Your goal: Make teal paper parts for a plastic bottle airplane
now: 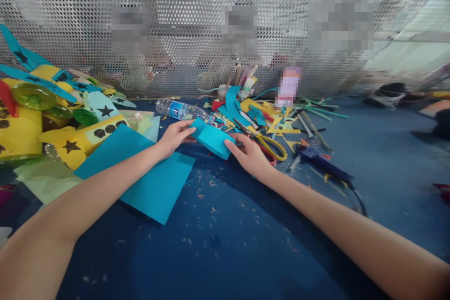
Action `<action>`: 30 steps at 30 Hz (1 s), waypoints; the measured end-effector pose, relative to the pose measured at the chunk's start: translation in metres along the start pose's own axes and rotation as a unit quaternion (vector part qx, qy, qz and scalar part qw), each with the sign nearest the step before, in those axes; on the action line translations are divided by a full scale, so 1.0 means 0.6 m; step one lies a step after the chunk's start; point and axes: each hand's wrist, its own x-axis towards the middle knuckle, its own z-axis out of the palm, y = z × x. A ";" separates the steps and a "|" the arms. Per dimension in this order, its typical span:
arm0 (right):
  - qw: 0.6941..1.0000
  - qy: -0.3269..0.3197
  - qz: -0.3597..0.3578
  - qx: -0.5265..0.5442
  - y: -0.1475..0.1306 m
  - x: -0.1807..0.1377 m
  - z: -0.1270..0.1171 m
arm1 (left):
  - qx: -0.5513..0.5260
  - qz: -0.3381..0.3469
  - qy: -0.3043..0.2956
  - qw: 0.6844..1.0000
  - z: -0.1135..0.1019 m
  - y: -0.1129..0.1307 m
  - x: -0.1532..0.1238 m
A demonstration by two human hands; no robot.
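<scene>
- The folded teal paper [212, 139] is pinched at both ends: the left hand [174, 138] is closed on its far-left end, the right hand [248, 153] on its near-right end, thumb on top.
- The paper is held just above the tabletop [246, 243], near the middle of the scene, between the two hands.
- Its long axis runs from far left to near right, with the near-right end slightly lower; the broad face is turned up and towards the camera.
- For a clean fold, the edges are best kept lined up, with the fingertips pressed close to the crease and an even grip at both ends, so that the paper is not twisted.
- Left of the hands, a large teal sheet [140, 173] lies flat, partly under the left forearm.
- Just right of the right hand, yellow-handled scissors [270, 145] lie among paper scraps [270, 117], with a glue gun [316, 157] further right.
- Beyond the hands, a water bottle [181, 110] lies on its side; yellow paper crafts [42, 122] are piled at far left.
</scene>
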 end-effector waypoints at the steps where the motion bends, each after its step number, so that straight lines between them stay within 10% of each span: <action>1: 1.000 -0.005 0.000 -0.002 -0.001 -0.001 0.000 | 0.007 -0.002 0.000 1.000 0.001 0.002 -0.001; 8: 0.997 -0.033 0.013 -0.063 -0.011 -0.007 -0.005 | 0.006 -0.001 0.008 1.000 0.002 0.004 -0.002; 13: 0.998 0.058 -0.014 -0.019 -0.010 -0.001 -0.014 | 0.021 0.010 0.013 1.000 0.000 0.004 -0.002; 17: 0.984 0.151 -0.008 -0.097 0.020 0.025 -0.035 | 0.236 0.091 0.014 0.967 -0.001 0.022 -0.006; 25: 0.951 0.106 -0.014 -0.290 0.096 0.050 -0.058 | 0.501 0.037 -0.259 0.825 -0.045 0.110 -0.021; 30: 0.944 0.123 -0.122 -0.280 0.036 0.028 -0.045 | 0.466 -0.026 -0.248 0.849 -0.067 0.126 -0.032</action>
